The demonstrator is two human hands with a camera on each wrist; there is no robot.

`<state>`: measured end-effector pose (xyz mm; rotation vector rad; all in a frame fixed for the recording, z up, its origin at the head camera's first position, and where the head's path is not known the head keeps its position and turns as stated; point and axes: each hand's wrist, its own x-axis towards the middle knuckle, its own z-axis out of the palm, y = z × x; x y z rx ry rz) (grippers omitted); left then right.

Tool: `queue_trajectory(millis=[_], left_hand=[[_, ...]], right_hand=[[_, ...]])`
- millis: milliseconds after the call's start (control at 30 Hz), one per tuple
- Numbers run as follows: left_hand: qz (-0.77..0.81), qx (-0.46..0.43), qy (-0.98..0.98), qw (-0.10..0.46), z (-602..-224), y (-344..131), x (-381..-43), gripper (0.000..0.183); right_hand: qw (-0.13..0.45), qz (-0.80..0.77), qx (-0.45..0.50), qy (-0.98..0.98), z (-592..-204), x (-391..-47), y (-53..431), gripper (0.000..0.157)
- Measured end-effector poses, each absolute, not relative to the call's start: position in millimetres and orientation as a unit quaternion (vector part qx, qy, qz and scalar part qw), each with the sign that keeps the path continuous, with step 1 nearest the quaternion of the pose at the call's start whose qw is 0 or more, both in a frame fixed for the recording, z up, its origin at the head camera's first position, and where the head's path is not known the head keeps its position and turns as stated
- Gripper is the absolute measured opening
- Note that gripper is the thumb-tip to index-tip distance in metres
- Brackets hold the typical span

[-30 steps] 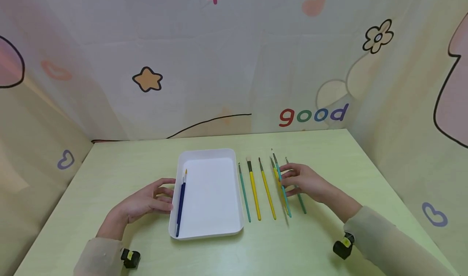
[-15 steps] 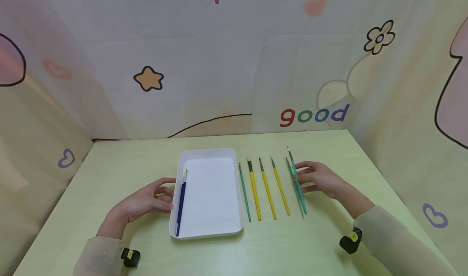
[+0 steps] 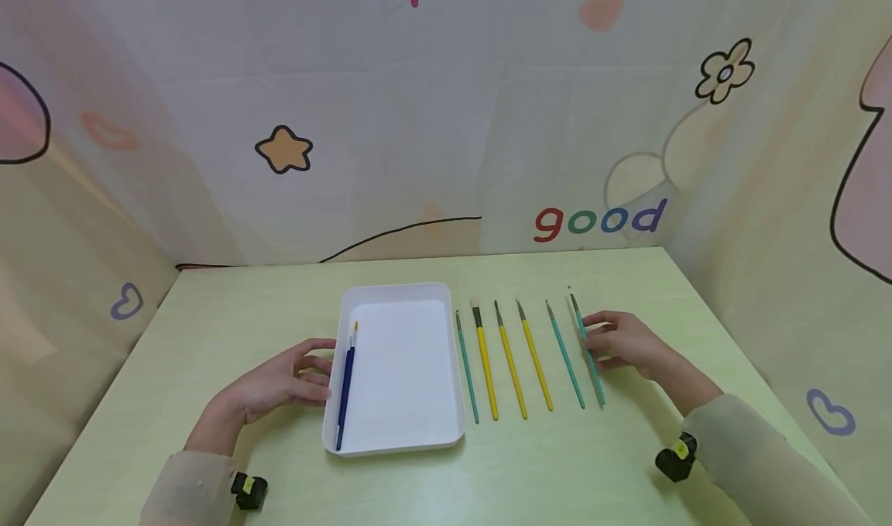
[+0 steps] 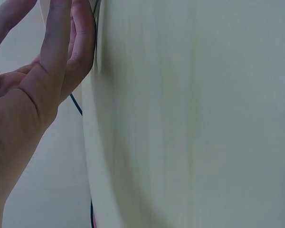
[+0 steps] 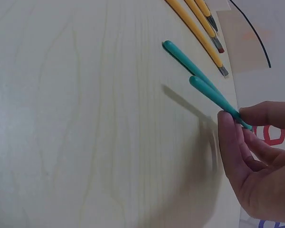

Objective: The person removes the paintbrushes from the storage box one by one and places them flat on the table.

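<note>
On the left, the person's left hand (image 3: pixel 279 383) rests against the white tray (image 3: pixel 404 371), fingers apart and loosely bent. At least one dark blue brush (image 3: pixel 346 386) lies inside. Then come a teal brush (image 3: pixel 468 371), three yellow brushes (image 3: pixel 512 363) and another teal brush (image 3: pixel 566 359). Furthest over, the right hand's (image 3: pixel 623 342) fingers pinch a third teal brush (image 3: pixel 592 367), just above the worktop (image 3: pixel 244 301).

My left arm (image 3: pixel 188 487) comes in from the lower left, and my left hand (image 3: pixel 280 380) turns inward, its fingers (image 4: pixel 57 38) loosely bent and apart; they run out of the left wrist view, so I can't be sure how they rest. My right arm (image 3: pixel 766 456) slants in from the lower right, my right hand (image 3: pixel 627 342) turned leftward, its fingertips (image 5: pixel 251 114) set in a light pinch.
</note>
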<state>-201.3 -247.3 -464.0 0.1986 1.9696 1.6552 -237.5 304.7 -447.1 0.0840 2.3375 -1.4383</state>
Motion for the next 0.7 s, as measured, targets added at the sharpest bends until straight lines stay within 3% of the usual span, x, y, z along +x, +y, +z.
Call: queue_trajectory(millis=[700], left_hand=[[0.607,0.072,0.742,0.275,-464,-247,-201,0.088]], right_hand=[[0.116,-0.371,0.028,0.921,-460,-238,299,0.035]])
